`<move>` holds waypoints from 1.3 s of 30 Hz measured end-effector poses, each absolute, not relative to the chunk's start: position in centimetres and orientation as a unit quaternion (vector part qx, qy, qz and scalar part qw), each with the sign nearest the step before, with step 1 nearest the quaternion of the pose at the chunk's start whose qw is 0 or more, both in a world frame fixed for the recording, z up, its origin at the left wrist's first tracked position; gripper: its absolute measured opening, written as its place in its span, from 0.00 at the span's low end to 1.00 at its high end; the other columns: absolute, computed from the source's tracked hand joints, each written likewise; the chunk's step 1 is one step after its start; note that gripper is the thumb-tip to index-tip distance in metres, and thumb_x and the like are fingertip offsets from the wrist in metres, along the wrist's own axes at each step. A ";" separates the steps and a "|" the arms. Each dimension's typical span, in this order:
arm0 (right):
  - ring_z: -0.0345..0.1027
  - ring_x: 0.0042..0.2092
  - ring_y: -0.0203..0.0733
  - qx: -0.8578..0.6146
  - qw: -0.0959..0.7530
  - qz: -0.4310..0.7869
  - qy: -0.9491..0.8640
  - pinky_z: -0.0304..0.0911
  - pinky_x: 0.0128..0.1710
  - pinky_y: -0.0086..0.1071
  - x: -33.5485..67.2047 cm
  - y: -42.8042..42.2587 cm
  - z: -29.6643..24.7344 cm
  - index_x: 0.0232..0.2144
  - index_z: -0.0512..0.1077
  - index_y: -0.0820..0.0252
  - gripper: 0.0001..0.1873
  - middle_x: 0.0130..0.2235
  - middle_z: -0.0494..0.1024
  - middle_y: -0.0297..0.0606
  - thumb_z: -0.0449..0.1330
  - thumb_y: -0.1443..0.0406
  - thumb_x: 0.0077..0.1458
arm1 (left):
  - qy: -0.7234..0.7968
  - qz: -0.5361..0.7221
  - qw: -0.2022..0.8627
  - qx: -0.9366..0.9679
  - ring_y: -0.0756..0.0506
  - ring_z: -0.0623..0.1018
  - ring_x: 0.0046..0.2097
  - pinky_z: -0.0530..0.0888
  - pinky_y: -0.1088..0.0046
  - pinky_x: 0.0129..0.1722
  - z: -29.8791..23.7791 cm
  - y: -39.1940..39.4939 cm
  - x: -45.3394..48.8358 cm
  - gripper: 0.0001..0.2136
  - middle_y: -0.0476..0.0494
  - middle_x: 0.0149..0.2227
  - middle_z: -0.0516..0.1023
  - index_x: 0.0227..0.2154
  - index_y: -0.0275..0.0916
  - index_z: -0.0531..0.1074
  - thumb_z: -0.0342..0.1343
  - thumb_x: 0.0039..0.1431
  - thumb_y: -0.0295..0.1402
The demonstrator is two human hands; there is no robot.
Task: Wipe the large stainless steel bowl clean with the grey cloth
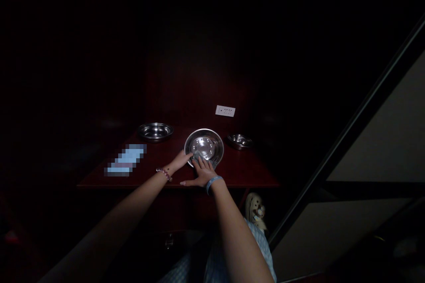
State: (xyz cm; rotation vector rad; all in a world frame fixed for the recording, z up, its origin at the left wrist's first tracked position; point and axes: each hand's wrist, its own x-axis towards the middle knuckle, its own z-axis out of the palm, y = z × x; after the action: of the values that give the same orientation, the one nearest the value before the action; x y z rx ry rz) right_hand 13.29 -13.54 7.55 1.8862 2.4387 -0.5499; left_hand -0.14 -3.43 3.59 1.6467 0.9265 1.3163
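A shiny steel bowl (203, 140) stands tilted towards me over the dark red tabletop (232, 170). My left hand (180, 160), with a beaded bracelet at its wrist, grips the bowl's lower left rim. Inside the bowl, along its near wall, lies a grey cloth (198, 156). My right hand (203, 173), wearing a blue band, presses that cloth against the metal with its fingers, the thumb stretched out to the left. Part of the cloth is hidden under those fingers.
A wide steel dish (156, 131) sits at the back left, and smaller stacked steel bowls (239, 141) at the right. A blurred-out light blue item (126, 160) lies on the left. Behind is a white wall socket (225, 111). A beige clog (254, 208) shows below the table.
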 end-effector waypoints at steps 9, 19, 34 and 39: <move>0.21 0.76 0.54 0.597 0.017 -0.165 0.785 0.21 0.73 0.46 13.4 -13.4 7.3 0.75 0.36 0.60 0.67 0.76 0.27 0.47 0.56 0.30 0.49 | 0.396 0.521 0.425 0.626 0.35 0.80 0.54 0.71 0.53 0.63 3.3 -3.2 -0.2 0.18 0.35 0.46 0.84 0.46 0.32 0.76 0.58 0.50 0.30; 0.25 0.76 0.61 0.573 -0.012 -0.167 0.803 0.24 0.73 0.50 13.7 -13.1 7.2 0.74 0.40 0.66 0.72 0.75 0.31 0.55 0.58 0.28 0.44 | 0.383 0.513 0.423 0.641 0.35 0.80 0.54 0.71 0.52 0.62 2.8 -2.7 -0.2 0.20 0.36 0.46 0.84 0.47 0.33 0.76 0.60 0.51 0.35; 0.24 0.75 0.63 0.562 -0.027 -0.181 0.807 0.23 0.72 0.52 13.7 -12.7 6.8 0.74 0.39 0.67 0.72 0.75 0.31 0.57 0.59 0.29 0.44 | 0.374 0.525 0.428 0.633 0.34 0.80 0.54 0.71 0.52 0.62 1.6 -1.5 -0.2 0.21 0.35 0.48 0.84 0.48 0.33 0.76 0.60 0.51 0.35; 0.23 0.75 0.63 0.561 -0.023 -0.184 0.807 0.22 0.72 0.52 13.7 -12.7 6.8 0.74 0.38 0.69 0.73 0.75 0.29 0.58 0.60 0.29 0.45 | 0.373 0.529 0.432 0.628 0.34 0.80 0.55 0.71 0.52 0.62 1.6 -1.5 -0.2 0.20 0.35 0.47 0.84 0.47 0.33 0.77 0.60 0.50 0.34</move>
State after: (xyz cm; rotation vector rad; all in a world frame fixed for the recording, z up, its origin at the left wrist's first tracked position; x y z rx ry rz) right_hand 13.68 -12.66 6.76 1.7871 2.5725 -0.5871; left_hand -0.17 -1.48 1.62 1.5661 0.9286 1.3179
